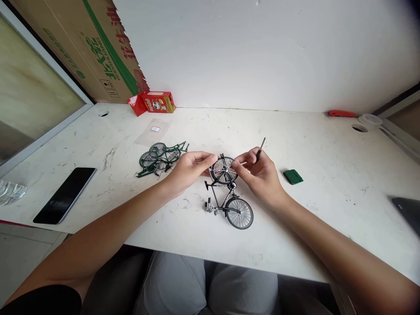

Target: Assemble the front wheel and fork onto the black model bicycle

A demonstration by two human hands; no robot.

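Observation:
A small black model bicycle (218,195) is in front of me at the middle of the white table, its two wheels one above the other in view. My left hand (194,168) pinches the left side of the upper wheel (224,170) between thumb and fingers. At that wheel's right side, the thumb and index finger of my right hand (257,173) touch the rim. A small screwdriver (260,149) with a dark handle is held in the curled fingers of my right hand, tip pointing up. The lower wheel (239,213) is not touched by either hand.
Green model bicycle parts (157,158) lie left of my left hand, before a clear plastic bag (152,131). A red box (159,103) stands behind. A phone (64,195) and a glass (12,192) are at left; a green pouch (293,176) lies at right.

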